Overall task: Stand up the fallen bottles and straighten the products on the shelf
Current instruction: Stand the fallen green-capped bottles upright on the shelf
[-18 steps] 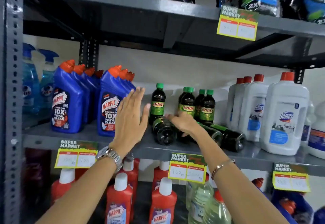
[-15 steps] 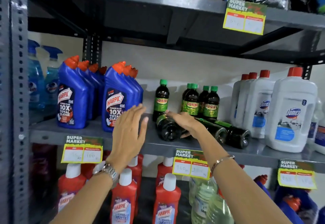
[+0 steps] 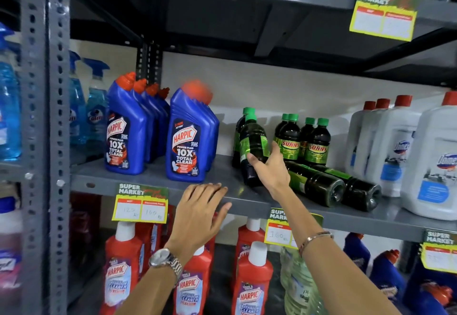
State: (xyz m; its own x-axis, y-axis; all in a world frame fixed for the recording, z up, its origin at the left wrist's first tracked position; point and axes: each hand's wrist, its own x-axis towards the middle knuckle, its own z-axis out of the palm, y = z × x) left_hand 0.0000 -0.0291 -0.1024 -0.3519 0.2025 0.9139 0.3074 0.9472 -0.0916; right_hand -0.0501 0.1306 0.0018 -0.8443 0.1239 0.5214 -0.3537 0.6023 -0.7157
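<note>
My right hand (image 3: pixel 268 171) grips a dark Sunny bottle (image 3: pixel 253 141) with a green cap and label, nearly upright and tilted slightly, its base on the grey shelf (image 3: pixel 153 178). Another upright Sunny bottle stands just behind it. Two more dark bottles (image 3: pixel 319 186) lie on their sides to the right, bases toward me. Several upright Sunny bottles (image 3: pixel 305 141) stand behind those. My left hand (image 3: pixel 200 208) rests flat with fingers spread on the shelf's front edge, holding nothing.
Blue Harpic bottles (image 3: pixel 186 141) stand in two rows on the left of the shelf. White Domex jugs (image 3: pixel 432 163) stand at the right. Blue spray bottles (image 3: pixel 95 111) are at far left. Red Harpic bottles (image 3: pixel 252 285) fill the shelf below. Price tags (image 3: pixel 141 207) hang from the edge.
My right hand has lifted the fallen bottle from lying flat to nearly upright. My left hand dropped from beside the blue Harpic bottles to the shelf's front edge.
</note>
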